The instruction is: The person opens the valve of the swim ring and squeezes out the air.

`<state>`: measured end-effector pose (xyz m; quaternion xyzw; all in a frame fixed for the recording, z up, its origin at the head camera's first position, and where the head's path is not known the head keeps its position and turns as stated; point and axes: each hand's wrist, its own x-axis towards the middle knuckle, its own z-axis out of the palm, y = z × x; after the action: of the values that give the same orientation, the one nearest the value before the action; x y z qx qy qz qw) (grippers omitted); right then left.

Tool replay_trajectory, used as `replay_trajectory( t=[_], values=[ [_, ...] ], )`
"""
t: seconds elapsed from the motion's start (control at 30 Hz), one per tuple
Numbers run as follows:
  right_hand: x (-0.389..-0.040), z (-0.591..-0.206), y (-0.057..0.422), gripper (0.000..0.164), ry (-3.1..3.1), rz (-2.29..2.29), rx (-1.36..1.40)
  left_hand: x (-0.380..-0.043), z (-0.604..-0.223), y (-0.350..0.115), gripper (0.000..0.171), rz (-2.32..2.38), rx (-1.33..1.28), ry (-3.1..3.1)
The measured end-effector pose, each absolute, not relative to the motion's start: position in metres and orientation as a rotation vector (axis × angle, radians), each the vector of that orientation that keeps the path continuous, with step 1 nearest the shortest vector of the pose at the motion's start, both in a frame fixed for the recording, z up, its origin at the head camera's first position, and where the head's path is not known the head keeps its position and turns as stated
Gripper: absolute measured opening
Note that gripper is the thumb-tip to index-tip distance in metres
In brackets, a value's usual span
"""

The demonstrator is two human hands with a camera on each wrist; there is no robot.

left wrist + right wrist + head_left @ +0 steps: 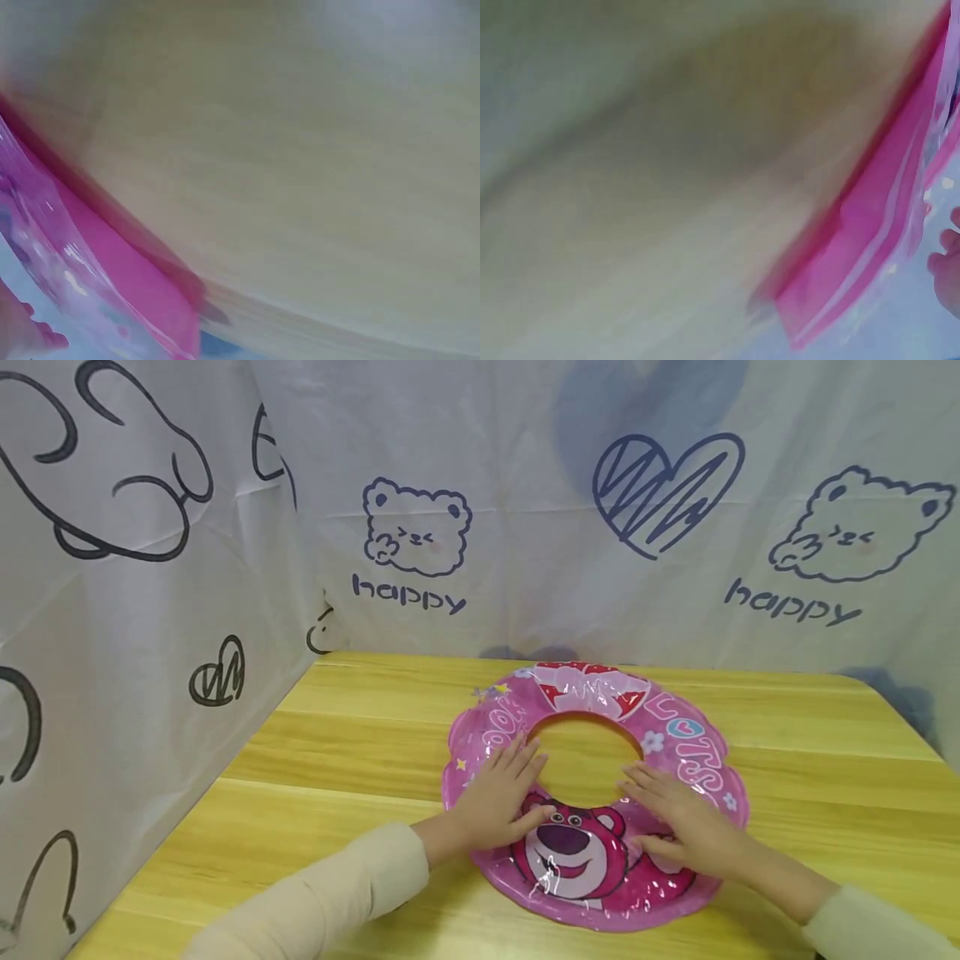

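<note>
A pink inflatable swim ring (592, 910), printed with a bear's face, flowers and letters, lies flat on the wooden table (315, 793). My left hand (498, 797) rests on the ring's left side with its fingers stretched out toward the hole. On the opposite side, the right hand (690, 822) lies over the ring with its fingers extended, fingertips right at the inner rim. Part of the print is covered by both hands. The left wrist view catches the ring's pink edge (142, 277) with fingertips at the corner; the right wrist view has a similar edge (855, 247).
A white cloth (525, 527) with hearts, bears and the word "happy" hangs behind the table. Another patterned cloth (150, 610) hangs along the left side. The table's rounded far right corner (855, 681) lies beyond the ring.
</note>
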<state>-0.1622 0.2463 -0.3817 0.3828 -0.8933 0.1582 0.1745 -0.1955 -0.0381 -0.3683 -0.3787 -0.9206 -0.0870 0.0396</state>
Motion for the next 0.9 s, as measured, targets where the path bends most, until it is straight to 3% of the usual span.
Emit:
replay_trajectory(
  t=[0.57, 0.9],
  values=[
    [-0.197, -0.367, 0.278, 0.083, -2.785, 0.444, 0.765, -0.219, -0.377, -0.062, 0.094, -0.069, -1.008, -2.831],
    [-0.212, -0.375, 0.284, 0.095, -2.949, 0.432, 0.677, -0.228, -0.379, -0.057, 0.087, -0.091, -0.977, -2.855]
  ],
)
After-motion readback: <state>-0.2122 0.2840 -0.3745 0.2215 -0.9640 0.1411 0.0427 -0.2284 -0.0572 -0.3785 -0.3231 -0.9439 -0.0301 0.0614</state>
